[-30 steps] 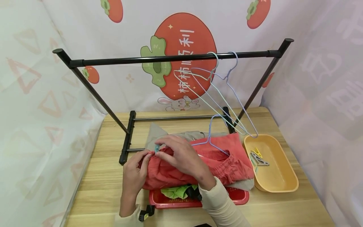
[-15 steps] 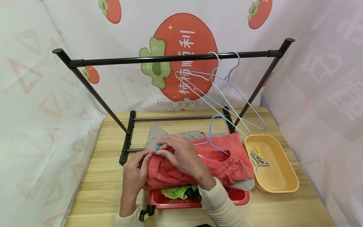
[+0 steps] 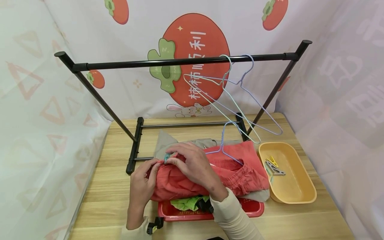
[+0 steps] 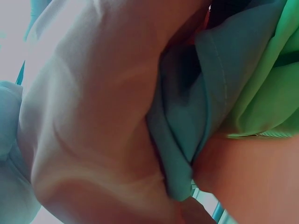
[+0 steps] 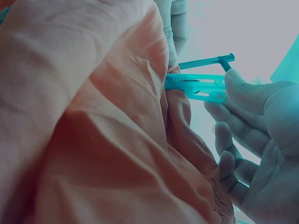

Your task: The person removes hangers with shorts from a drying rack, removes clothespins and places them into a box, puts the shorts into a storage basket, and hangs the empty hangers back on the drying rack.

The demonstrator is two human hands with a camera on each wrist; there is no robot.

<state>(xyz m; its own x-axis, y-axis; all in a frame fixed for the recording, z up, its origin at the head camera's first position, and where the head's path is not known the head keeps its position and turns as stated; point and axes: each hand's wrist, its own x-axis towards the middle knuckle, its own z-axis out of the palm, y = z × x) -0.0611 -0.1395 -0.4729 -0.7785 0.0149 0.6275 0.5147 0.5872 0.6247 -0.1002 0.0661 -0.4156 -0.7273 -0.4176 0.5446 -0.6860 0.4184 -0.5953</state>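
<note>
Red garment [image 3: 180, 185]: bunched over the red basket [image 3: 186, 219], spilling past its far edge, basket's near edge showing; grey cloth [image 3: 165, 141] underneath, green cloth [image 3: 186, 203] peeking out at the near side.
Left hand [image 3: 142, 178]: thumb and fingers pinch the garment's edge, just beside the clip.
Right hand [image 3: 195, 166]: thumb and index on the teal clip's handles; remaining fingers bent, off the fabric in the right wrist view.
Teal clip [image 3: 166, 157]: at the garment's left end, nose on a fabric fold; whether it also catches the hanger, cannot tell.
Blue hanger [image 3: 222, 146]: hook above the fabric, one arm running into the gathered waistband [image 3: 240, 178]; other arm hidden by the right hand.
Garment handling: probably light, soft, limp; likely slides and bunches, not fragile.
Garment grip: best by the gathered edge, pinched flat close to the clip.
Clip handling: looks like light, stiff, springy plastic; may skid off thick folds.
Clip grip: handle ends, thumb opposite index, clear of the nose.
Yellow tub [image 3: 295, 176]: towards the table's right edge, spare clips [image 3: 271, 166] by the tub's left wall.
</note>
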